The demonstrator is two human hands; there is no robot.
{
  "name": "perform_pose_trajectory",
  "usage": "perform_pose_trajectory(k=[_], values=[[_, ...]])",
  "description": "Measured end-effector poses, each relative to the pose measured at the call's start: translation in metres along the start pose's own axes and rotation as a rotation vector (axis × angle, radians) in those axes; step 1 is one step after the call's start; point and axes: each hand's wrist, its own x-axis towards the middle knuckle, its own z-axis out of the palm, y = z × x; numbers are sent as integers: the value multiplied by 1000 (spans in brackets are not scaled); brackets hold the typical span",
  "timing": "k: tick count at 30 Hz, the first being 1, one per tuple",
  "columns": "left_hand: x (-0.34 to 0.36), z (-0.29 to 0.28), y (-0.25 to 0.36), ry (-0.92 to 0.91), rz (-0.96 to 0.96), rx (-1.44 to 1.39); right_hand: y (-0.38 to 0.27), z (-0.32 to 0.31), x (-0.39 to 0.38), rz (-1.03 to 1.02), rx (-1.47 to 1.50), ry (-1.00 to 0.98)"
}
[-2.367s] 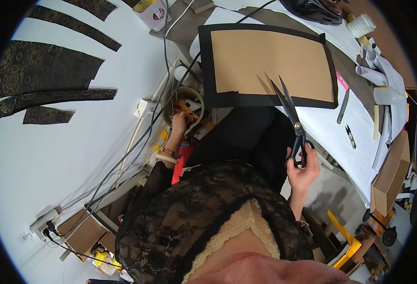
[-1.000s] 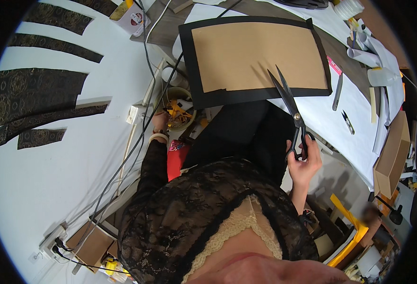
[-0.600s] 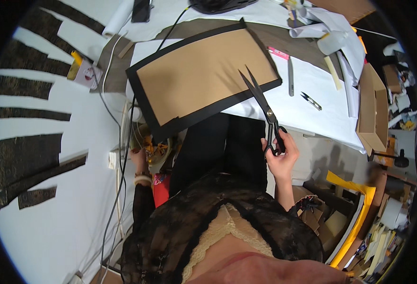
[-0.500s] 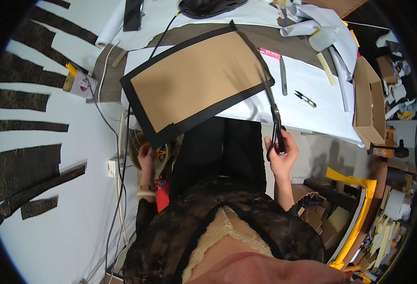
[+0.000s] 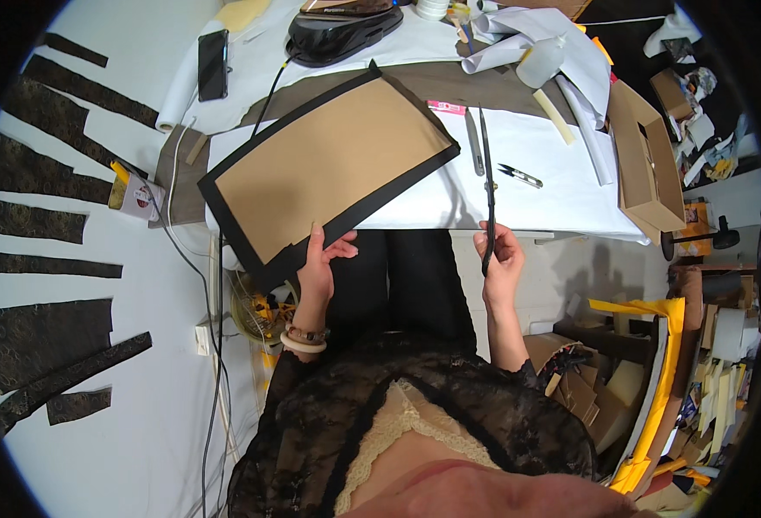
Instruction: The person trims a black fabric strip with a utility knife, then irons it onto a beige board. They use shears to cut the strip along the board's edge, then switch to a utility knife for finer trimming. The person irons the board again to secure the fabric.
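Observation:
My left hand (image 5: 323, 259) grips the lower edge of a tan board with a black border (image 5: 329, 164), thumb on top. The board lies at an angle on white paper (image 5: 415, 207) over the table, its lower left corner past the front edge. My right hand (image 5: 501, 259) holds long black scissors (image 5: 488, 207) upright in the view, seen edge-on, points toward the back. Left of their blades lies a grey metal blade-like tool (image 5: 474, 142), beside a pink packet (image 5: 445, 106). Small snips (image 5: 520, 176) lie to the right of the scissors.
A black machine (image 5: 337, 39), phone (image 5: 213, 65) and bottle (image 5: 538, 62) stand or lie at the back. An open cardboard box (image 5: 644, 164) is at right. Cables hang along the left wall with dark patterned strips (image 5: 44, 263). A bin (image 5: 260, 311) sits below left; yellow-edged boards (image 5: 657, 380) lean low right.
My left hand has come up from the bin to the board's lower edge. The scissors have turned edge-on and sit more upright. The view has swung, showing more of the table's back.

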Motion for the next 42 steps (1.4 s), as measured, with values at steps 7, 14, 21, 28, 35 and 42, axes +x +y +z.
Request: perform_pose_trajectory(k=[7, 14, 21, 28, 35, 42], values=[[-24, -33, 38, 106, 577, 644, -12, -16, 24, -159, 39, 54], [-23, 6, 155, -82, 906, -208, -66, -16, 64, -178, 219, -40], [-43, -11, 201, -191, 1121, -49, -76, -9, 66, -238, 170, -289], [-41, 39, 229, 17, 925, 126, -126, 59, 71, -349, 182, -559], [-20, 2, 147, 104, 596, 107, -118, 76, 61, -451, 209, -400], [-43, -35, 167, 24, 923, 24, -122, 7, 41, -341, -153, -289]])
